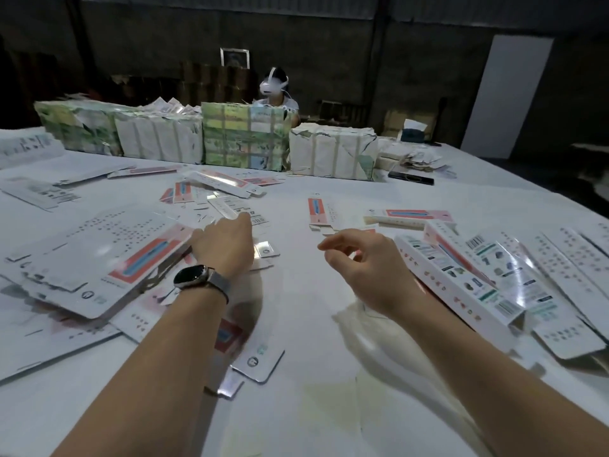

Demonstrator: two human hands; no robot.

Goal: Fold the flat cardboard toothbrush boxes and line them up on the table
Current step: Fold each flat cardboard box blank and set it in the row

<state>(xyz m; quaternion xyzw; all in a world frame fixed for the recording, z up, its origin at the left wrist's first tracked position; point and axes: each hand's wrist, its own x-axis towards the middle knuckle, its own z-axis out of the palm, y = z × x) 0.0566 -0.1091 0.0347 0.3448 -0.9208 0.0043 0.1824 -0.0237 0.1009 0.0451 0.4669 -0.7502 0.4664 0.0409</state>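
Observation:
Flat cardboard toothbrush boxes, white with pink and blue print, lie scattered over the white table (296,324). A thick pile of flat boxes (99,268) sits at the left. My left hand (224,242), with a watch on the wrist, reaches over loose flat boxes (230,209) at the centre, its fingertips touching one. My right hand (359,262) hovers with fingers loosely curled and nothing in it. Folded boxes (461,275) lie side by side at the right. One flat box (257,357) lies under my left forearm.
Several wrapped bundles (244,140) stand in a row along the table's far side. A person wearing a headset (275,85) sits behind them. More folded boxes (408,217) lie at the centre right. The table's right edge runs diagonally.

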